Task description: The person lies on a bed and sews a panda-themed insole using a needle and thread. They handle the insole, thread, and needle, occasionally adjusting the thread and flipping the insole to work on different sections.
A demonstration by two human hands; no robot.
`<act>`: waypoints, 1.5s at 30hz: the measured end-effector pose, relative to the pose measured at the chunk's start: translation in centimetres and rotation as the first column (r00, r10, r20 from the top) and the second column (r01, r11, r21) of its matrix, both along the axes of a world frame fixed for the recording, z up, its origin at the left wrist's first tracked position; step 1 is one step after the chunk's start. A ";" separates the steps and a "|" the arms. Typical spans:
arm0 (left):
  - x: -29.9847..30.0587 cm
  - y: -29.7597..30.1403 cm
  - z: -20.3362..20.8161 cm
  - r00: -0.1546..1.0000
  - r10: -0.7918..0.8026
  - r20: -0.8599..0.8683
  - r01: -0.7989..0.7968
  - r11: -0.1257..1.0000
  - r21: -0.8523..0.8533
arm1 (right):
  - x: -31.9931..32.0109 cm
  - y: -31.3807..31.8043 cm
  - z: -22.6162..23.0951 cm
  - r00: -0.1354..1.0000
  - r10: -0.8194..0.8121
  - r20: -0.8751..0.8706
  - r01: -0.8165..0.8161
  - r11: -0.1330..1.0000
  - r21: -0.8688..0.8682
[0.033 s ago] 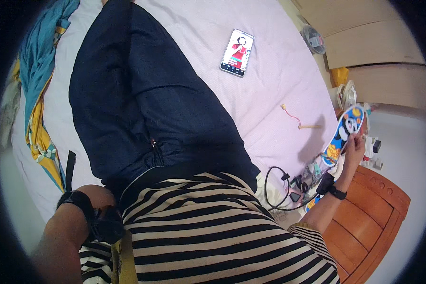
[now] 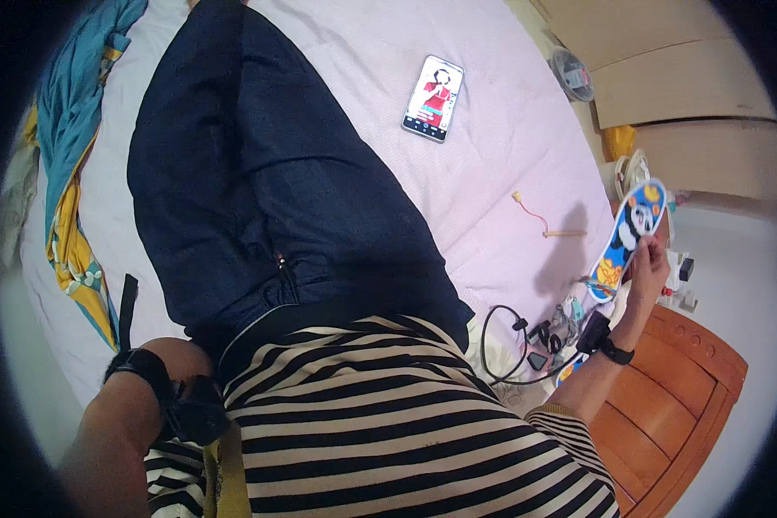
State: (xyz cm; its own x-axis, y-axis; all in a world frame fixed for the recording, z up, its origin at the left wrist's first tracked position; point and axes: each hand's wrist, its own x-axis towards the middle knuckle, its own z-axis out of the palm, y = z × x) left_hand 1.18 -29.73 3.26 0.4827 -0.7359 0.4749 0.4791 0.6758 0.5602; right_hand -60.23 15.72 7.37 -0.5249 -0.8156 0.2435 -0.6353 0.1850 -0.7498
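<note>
My right hand (image 2: 649, 274) reaches out at the right and pinches the edge of an insole (image 2: 618, 255). The insole is blue with a white rim, a panda and yellow shapes. Part of a similarly patterned insole (image 2: 568, 373) shows below my right forearm, near cables. At the lower left my left arm (image 2: 112, 423) is bent, with a black strap around the wrist and a dark device next to it. The fingers of my left hand are hidden. My legs in dark trousers stretch out across the bed (image 2: 354, 52).
A lit phone (image 2: 433, 98) lies on the pink sheet. Nearer my right hand is a thin stick (image 2: 565, 232) with a pink thread. Black cables (image 2: 485, 345) and small items gather by the orange-brown wooden furniture (image 2: 673, 388). Teal and yellow cloth (image 2: 73, 155) lies at the left.
My right hand and the insole have shifted slightly, and the insole's tilt has changed a little. My left arm stays where it was.
</note>
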 end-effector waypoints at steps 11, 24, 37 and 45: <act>1.4 31.1 14.0 0.828 0.122 0.548 -0.283 0.934 0.220 | 33.5 -14.4 8.2 0.423 0.757 0.498 -0.552 0.651 -0.521; -6.6 34.5 3.7 0.739 -0.673 -0.022 0.518 0.548 0.657 | 43.2 -18.9 2.4 0.407 0.797 0.446 -0.685 0.589 -0.429; -2.6 33.5 -0.8 0.799 -0.596 -0.076 0.346 0.353 0.869 | 25.4 -12.5 -7.8 0.669 0.299 0.681 -0.628 0.717 0.302; -1.3 34.7 -0.9 0.777 -0.614 -0.138 0.482 0.439 0.758 | 31.4 -14.6 -13.1 0.488 0.600 0.633 -0.796 0.603 0.042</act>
